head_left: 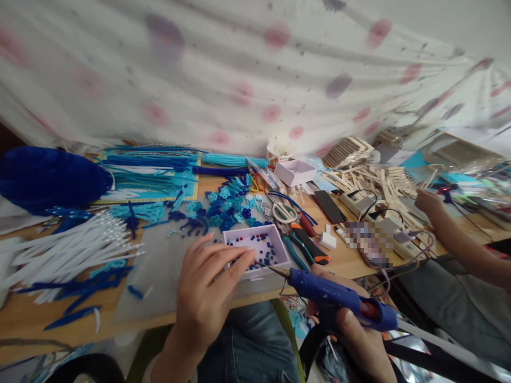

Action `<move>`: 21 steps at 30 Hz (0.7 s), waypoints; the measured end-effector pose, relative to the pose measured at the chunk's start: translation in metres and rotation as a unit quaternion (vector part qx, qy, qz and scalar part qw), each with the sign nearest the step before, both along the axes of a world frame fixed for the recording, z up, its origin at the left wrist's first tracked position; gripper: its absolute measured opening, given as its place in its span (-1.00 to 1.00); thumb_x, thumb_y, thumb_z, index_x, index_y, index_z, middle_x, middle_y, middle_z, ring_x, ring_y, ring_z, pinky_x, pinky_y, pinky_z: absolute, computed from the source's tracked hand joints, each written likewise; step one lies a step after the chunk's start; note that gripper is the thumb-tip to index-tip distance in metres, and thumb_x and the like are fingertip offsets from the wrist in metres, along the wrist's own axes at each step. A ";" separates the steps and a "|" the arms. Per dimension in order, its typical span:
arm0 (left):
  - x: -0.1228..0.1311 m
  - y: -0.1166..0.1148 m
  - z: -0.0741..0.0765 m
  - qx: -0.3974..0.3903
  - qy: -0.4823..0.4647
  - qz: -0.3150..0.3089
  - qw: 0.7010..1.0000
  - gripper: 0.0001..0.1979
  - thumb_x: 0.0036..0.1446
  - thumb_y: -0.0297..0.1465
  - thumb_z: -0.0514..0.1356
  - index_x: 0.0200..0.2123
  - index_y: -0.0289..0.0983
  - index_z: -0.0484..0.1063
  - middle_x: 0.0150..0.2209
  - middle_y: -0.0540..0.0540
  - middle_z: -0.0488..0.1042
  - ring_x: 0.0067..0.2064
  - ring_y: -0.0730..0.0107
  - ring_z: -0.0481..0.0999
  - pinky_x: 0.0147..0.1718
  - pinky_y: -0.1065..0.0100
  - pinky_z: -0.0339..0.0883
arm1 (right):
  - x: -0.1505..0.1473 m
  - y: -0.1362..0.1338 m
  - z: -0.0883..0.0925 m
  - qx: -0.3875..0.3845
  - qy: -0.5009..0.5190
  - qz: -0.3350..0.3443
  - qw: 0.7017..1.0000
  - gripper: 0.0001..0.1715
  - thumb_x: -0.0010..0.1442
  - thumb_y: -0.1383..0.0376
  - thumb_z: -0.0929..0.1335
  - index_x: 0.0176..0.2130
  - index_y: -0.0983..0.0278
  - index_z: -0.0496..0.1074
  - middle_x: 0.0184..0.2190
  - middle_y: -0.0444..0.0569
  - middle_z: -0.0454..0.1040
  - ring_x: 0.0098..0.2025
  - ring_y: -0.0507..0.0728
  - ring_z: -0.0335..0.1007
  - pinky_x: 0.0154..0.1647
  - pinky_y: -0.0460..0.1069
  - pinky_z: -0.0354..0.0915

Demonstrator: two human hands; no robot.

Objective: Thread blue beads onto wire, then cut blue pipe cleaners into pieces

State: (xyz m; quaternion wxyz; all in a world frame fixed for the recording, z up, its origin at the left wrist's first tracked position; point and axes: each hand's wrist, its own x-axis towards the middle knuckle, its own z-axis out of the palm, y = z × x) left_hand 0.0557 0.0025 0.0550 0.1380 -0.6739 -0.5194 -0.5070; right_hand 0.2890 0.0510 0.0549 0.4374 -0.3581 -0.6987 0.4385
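Glue gun (pixel 339 300): blue matt plastic, brass-coloured metal nozzle. Bead tray (pixel 257 250): smooth white card or plastic, cannot be told; glossy beads inside. Table (pixel 24 319): light wood, smooth. Backdrop cloth (pixel 239 69): soft matt fabric. Pipe cleaners (pixel 72 250): fuzzy. Sticks (pixel 379 181): bare wood.

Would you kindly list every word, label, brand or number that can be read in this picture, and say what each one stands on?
No text can be read anywhere in this picture.
Paper cup by the cloth: a printed pattern, too blurred to read.
Flat thing on the table: pixelated, nothing legible.
Blue glue gun in the right hand: no label shows.
Box of beads under the left hand: no print.
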 end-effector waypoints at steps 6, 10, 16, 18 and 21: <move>0.002 0.000 0.003 0.005 -0.004 0.000 1.000 -0.69 0.08 -0.72 0.24 -0.13 -0.35 0.55 -0.22 -0.17 0.61 -0.17 0.22 0.51 -0.02 -0.05 0.29 | 0.008 0.003 -0.010 0.024 -0.047 -0.009 0.999 -0.57 0.28 -0.10 0.23 -0.16 0.05 0.52 -0.30 -0.04 0.49 -0.16 0.29 0.44 -0.14 0.19 0.39; 0.002 0.000 0.004 0.008 0.002 0.003 1.000 -0.70 0.08 -0.71 0.24 -0.13 -0.36 0.54 -0.22 -0.18 0.62 -0.17 0.21 0.51 -0.02 -0.07 0.30 | 0.012 0.005 -0.015 0.047 -0.065 -0.035 0.996 -0.59 0.26 -0.09 0.25 -0.07 0.01 0.49 -0.15 -0.02 0.50 -0.01 0.35 0.41 -0.03 0.24 0.36; 0.000 0.000 0.003 0.001 0.002 0.006 1.000 -0.68 0.06 -0.73 0.25 -0.13 -0.35 0.54 -0.21 -0.18 0.62 -0.17 0.21 0.51 -0.02 -0.07 0.29 | 0.009 0.007 -0.011 0.082 -0.086 -0.009 0.993 -0.58 0.31 -0.08 0.20 -0.17 0.02 0.52 -0.30 -0.04 0.49 -0.19 0.29 0.45 -0.21 0.17 0.39; 0.000 -0.001 0.003 -0.002 0.002 0.008 1.000 -0.68 0.06 -0.73 0.25 -0.12 -0.35 0.54 -0.21 -0.18 0.62 -0.17 0.21 0.51 -0.02 -0.07 0.29 | 0.008 0.008 -0.009 0.096 -0.088 -0.014 0.991 -0.59 0.31 -0.08 0.20 -0.15 0.02 0.52 -0.30 -0.04 0.49 -0.18 0.29 0.45 -0.20 0.17 0.39; -0.001 -0.001 0.001 -0.002 -0.001 0.010 1.000 -0.67 0.06 -0.73 0.25 -0.12 -0.35 0.54 -0.21 -0.18 0.62 -0.17 0.21 0.51 -0.02 -0.08 0.29 | 0.009 0.008 -0.009 0.114 -0.086 -0.026 0.989 -0.61 0.30 -0.07 0.23 -0.10 0.02 0.50 -0.24 -0.04 0.50 -0.12 0.30 0.45 -0.17 0.16 0.40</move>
